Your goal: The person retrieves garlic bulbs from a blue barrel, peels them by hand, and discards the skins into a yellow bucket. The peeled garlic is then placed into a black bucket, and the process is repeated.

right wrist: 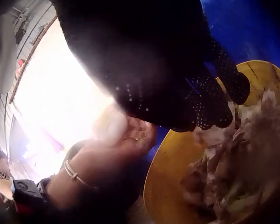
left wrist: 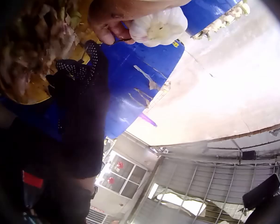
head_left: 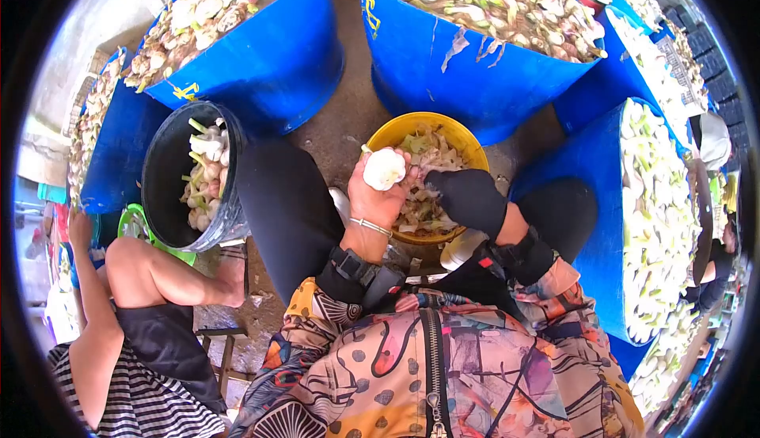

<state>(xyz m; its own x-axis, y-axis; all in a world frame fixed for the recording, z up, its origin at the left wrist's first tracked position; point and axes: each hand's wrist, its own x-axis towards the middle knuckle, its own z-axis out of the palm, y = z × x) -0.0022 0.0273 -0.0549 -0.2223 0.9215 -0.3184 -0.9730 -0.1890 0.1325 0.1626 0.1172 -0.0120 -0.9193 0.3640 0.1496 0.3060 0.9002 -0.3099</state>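
Observation:
A peeled-looking white garlic bulb (head_left: 385,169) rests in the curled fingers of the bare left hand (head_left: 374,199). The left wrist view shows the bulb (left wrist: 159,27) against the fingers of that hand (left wrist: 113,21). The right hand (head_left: 469,199) wears a black glove and is close beside the left, over a yellow bucket (head_left: 480,153) of skins and peelings (head_left: 434,153). In the right wrist view the dotted gloved fingers (right wrist: 235,84) bend down at the bucket's rim (right wrist: 154,179); whether they grip anything is unclear.
Large blue tubs (head_left: 475,93) heaped with garlic stand ahead and to the right (head_left: 613,240). A black bucket (head_left: 162,153) with stemmed bulbs (head_left: 207,173) is left of the knees. Another person's bare leg (head_left: 170,272) is at the left, near a green basket (head_left: 134,218).

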